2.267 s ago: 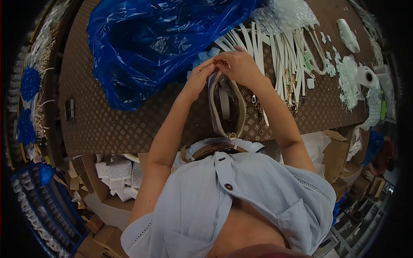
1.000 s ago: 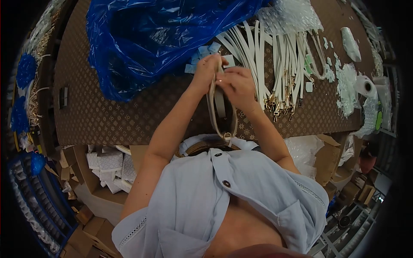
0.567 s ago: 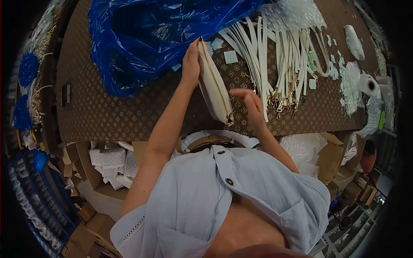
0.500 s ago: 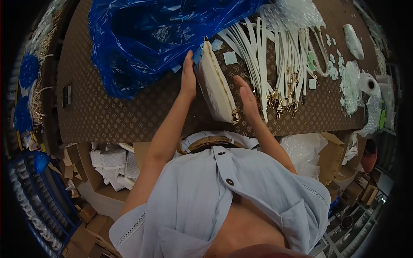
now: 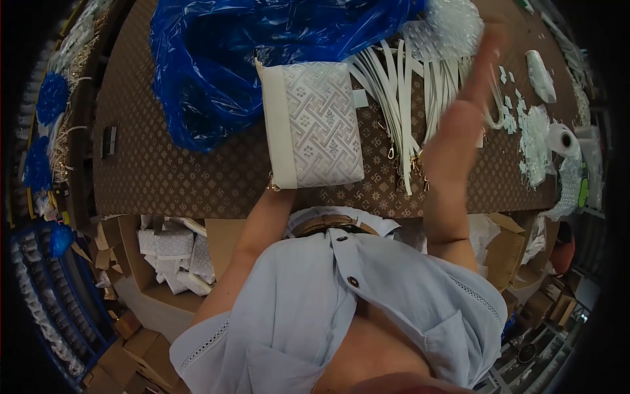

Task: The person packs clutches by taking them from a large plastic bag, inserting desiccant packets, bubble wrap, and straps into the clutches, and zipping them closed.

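Propping patterned bag (image 5: pixel 325 125) above brown tabletop (image 5: pixel 197 184), beside blue plastic (image 5: pixel 203 98), apparently on left hand, judging by left forearm (image 5: pixel 262 223) beneath. Holding right hand (image 5: pixel 459 125) over white straps (image 5: pixel 431 92), with fingers stretched out, pinching nothing visible. Reading step as handling bag, face to view. Calling next, probably, for steady support from below. Cannot tell left grip: hidden behind bag. Losing right fingertips to blur, some straps behind right hand, room edges to darkness.
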`<action>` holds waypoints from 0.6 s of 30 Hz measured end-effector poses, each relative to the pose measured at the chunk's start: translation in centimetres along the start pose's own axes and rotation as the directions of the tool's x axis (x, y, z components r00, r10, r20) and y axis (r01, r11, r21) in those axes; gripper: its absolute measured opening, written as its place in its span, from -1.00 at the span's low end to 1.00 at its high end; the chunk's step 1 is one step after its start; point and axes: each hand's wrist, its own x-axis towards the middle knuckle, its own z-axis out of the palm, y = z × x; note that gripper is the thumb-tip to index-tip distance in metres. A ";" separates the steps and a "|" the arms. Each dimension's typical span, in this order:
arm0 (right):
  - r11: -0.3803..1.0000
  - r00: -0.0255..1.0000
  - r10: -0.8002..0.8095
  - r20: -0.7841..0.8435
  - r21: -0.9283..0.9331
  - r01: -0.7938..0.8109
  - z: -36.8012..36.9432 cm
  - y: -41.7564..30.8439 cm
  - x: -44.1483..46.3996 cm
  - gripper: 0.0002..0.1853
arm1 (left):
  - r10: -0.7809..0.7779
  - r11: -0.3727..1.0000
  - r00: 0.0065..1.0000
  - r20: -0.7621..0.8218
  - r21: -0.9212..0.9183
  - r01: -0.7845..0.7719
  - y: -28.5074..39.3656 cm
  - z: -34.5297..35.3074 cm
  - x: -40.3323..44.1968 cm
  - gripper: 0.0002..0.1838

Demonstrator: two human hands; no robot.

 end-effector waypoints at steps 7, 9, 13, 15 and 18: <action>0.969 0.996 0.058 0.070 -0.244 -0.039 4.5 2.3 -0.7 -0.26 | -0.012 0.984 1.000 0.016 -0.176 0.015 0.6 2.1 2.0 -0.33; 0.953 0.883 0.279 0.378 -0.225 -0.205 8.2 4.3 -2.6 -0.27 | -0.028 0.992 0.999 -0.028 -0.122 0.025 1.1 2.6 2.1 -0.33; 0.981 0.982 -0.161 -0.101 -0.127 0.148 0.4 0.1 3.3 -0.34 | -0.049 0.997 0.989 -0.140 -0.059 0.041 0.6 2.8 1.1 -0.33; 0.967 0.970 -0.149 -0.190 -0.234 0.102 0.1 0.1 3.2 -0.32 | -0.056 0.988 0.998 -0.040 -0.143 0.049 0.8 1.2 1.8 -0.33; 0.923 0.937 -0.143 -0.318 -0.384 0.011 0.0 0.3 2.7 -0.30 | -0.053 0.945 0.986 0.157 -0.312 0.101 0.3 0.0 3.2 -0.34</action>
